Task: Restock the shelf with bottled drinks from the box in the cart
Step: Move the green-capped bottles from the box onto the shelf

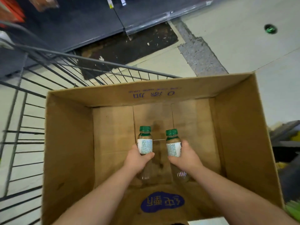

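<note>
My left hand (pixel 138 160) grips the left bottle (pixel 145 143), my right hand (pixel 186 158) the right bottle (pixel 173 144), side by side inside the cardboard box (pixel 69 143) in the wire cart (pixel 32 75). My palms cover their middles; the dark shelf (pixel 78 25) beyond is blurred.

A shop aisle, seen from above a wire shopping cart (pixel 97 61) that carries an open cardboard box (pixel 68 143) printed with blue brand lettering. Behind the cart stands a dark shelf unit (pixel 73 26), with small price tags (pixel 111 4) hanging at its edge and orange packaged goods (pixel 9 12) at the far left. In the box, the left bottle (pixel 145 144) and right bottle (pixel 173 147) are 2 identical green-capped, labelled drinks. The pale floor (pixel 243 38) is tiled, with a worn dark patch by the shelf base.
</note>
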